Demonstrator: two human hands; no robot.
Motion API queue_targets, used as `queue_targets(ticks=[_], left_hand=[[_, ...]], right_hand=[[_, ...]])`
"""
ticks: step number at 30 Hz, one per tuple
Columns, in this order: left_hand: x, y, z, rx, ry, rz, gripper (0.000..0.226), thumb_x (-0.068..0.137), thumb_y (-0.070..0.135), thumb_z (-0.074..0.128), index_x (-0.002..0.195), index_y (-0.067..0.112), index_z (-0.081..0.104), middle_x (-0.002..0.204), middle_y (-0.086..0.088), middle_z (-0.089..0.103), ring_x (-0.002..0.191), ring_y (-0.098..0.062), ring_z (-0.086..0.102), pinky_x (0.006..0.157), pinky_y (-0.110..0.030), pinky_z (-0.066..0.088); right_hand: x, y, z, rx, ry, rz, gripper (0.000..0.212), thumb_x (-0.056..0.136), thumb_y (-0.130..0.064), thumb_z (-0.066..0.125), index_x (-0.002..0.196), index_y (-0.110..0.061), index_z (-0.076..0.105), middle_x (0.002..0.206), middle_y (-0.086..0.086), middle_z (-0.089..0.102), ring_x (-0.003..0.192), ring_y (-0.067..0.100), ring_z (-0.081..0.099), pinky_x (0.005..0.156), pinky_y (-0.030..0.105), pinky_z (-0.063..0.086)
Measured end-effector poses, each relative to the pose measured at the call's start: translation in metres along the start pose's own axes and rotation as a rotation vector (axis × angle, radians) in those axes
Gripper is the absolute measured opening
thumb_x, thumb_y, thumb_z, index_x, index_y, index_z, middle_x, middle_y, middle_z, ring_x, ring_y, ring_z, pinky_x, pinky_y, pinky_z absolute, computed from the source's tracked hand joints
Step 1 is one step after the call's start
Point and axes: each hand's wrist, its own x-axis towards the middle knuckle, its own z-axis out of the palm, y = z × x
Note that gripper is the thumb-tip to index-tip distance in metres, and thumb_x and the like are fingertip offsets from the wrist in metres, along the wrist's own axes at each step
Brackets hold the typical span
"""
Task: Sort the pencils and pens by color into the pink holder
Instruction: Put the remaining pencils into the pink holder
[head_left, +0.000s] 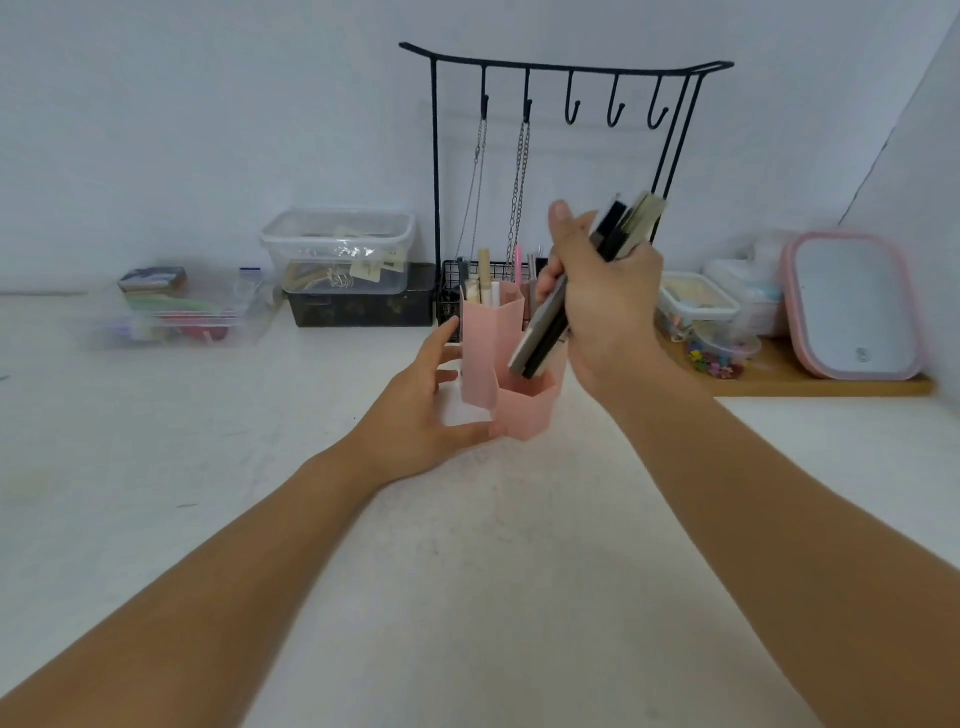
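Two bare hands work at one pink plastic holder made of joined hexagonal tubes (485, 358), which stands near the middle of the white tabletop (208, 467). Starting at the left, the left hand (423, 410) steadies it with relaxed, straight fingers against its left wall and its thumb at the foot of the low front compartment, gripping nothing. Moving right, the tall left tube already holds a small group of pale cream and white pens (483, 283), about four as far as the blur allows, so that colour group looks sorted. The low front compartment (524, 405) appears empty for now. Above it, the right hand (602, 291) has its fingers curled round a tilted bundle of black and grey pens (582, 291), lower ends pointing down toward the holder's openings; the bundle is smeared, so an exact count cannot be given, though it looks like roughly five or six. Behind the holder, a black wire basket (452, 291) at the foot of a black metal hook stand (566, 67) carrying five hooks holds at least a pink pen (518, 262) and a couple of others. The task therefore seems about halfway along: one group placed, the dark bundle about to go in, and the basket's leftovers still unsorted.
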Motion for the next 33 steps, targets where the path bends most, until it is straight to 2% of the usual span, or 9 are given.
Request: queue_targets(ticks=[3,7,12,16,19,25,28,30,33], left_hand=[[0.0,-0.001,-0.001,0.005,0.015,0.002,0.116,0.072,0.046,0.086,0.16,0.035,0.013,0.135,0.027,0.041,0.112,0.012,0.05,0.088,-0.003,0.038],[-0.001,-0.001,-0.001,-0.014,0.037,0.028,0.104,0.077,0.039,0.085,0.159,0.031,0.022,0.135,0.028,0.047,0.116,0.003,0.054,0.091,-0.007,0.043],[0.001,-0.007,-0.001,0.009,0.08,0.035,0.098,0.077,0.042,0.085,0.157,0.035,0.03,0.14,0.006,0.049,0.112,-0.008,0.058,0.094,-0.036,0.056],[0.0,-0.005,-0.001,0.025,0.088,0.0,0.096,0.079,0.038,0.085,0.157,0.033,0.029,0.137,0.005,0.047,0.103,-0.011,0.062,0.094,-0.035,0.056],[-0.001,-0.005,-0.001,0.0,0.101,0.011,0.091,0.08,0.031,0.085,0.155,0.032,0.033,0.131,0.003,0.048,0.096,-0.012,0.066,0.094,-0.03,0.057],[-0.001,-0.003,-0.002,-0.015,0.082,0.001,0.084,0.086,0.021,0.08,0.154,0.033,0.034,0.135,0.003,0.047,0.1,-0.01,0.066,0.092,-0.018,0.054],[-0.002,-0.002,-0.003,-0.032,0.059,-0.019,0.084,0.086,0.019,0.079,0.155,0.032,0.033,0.137,0.002,0.049,0.107,-0.013,0.066,0.099,-0.025,0.054],[-0.002,-0.001,-0.003,-0.048,0.039,-0.034,0.085,0.087,0.018,0.079,0.156,0.032,0.031,0.14,0.003,0.049,0.112,-0.013,0.065,0.102,-0.027,0.053],[-0.002,0.002,-0.003,-0.067,0.019,-0.048,0.084,0.089,0.016,0.076,0.156,0.034,0.029,0.145,0.003,0.048,0.118,-0.016,0.063,0.106,-0.031,0.051]], right_hand=[[-0.01,0.021,0.005,-0.187,-0.008,-0.054,0.024,0.091,-0.026,0.072,0.077,-0.011,0.061,0.058,0.004,0.063,0.054,0.019,0.063,0.065,0.035,0.06],[-0.017,0.04,0.002,-0.287,-0.084,0.002,0.026,0.091,-0.023,0.073,0.07,-0.008,0.067,0.062,0.012,0.067,0.056,0.026,0.065,0.07,0.055,0.061],[-0.019,0.045,-0.002,-0.456,-0.079,0.022,0.011,0.081,-0.015,0.08,0.08,-0.015,0.069,0.073,0.003,0.072,0.069,0.018,0.071,0.076,0.047,0.063],[-0.018,0.042,-0.006,-0.416,0.044,-0.188,0.045,0.076,-0.017,0.086,0.109,-0.019,0.055,0.088,-0.001,0.066,0.077,0.013,0.069,0.072,0.027,0.06],[-0.021,0.045,-0.013,-0.477,0.02,-0.264,0.056,0.078,-0.021,0.085,0.121,-0.02,0.049,0.093,-0.008,0.062,0.081,-0.001,0.063,0.075,0.014,0.053],[-0.029,0.059,-0.025,-0.573,-0.015,-0.248,0.089,0.079,-0.03,0.083,0.15,-0.024,0.03,0.145,-0.009,0.045,0.134,0.01,0.044,0.113,0.038,0.041],[-0.032,0.058,-0.029,-0.526,0.07,-0.266,0.101,0.072,-0.029,0.088,0.152,-0.026,0.025,0.142,-0.014,0.04,0.131,0.002,0.04,0.112,0.031,0.04],[-0.034,0.055,-0.033,-0.52,0.103,-0.242,0.111,0.067,-0.031,0.091,0.153,-0.026,0.022,0.146,-0.009,0.038,0.133,0.005,0.039,0.112,0.03,0.037],[-0.034,0.06,-0.04,-0.497,-0.022,-0.043,0.136,0.057,-0.034,0.097,0.157,-0.031,0.005,0.158,-0.005,0.029,0.142,0.011,0.031,0.111,0.032,0.03]])
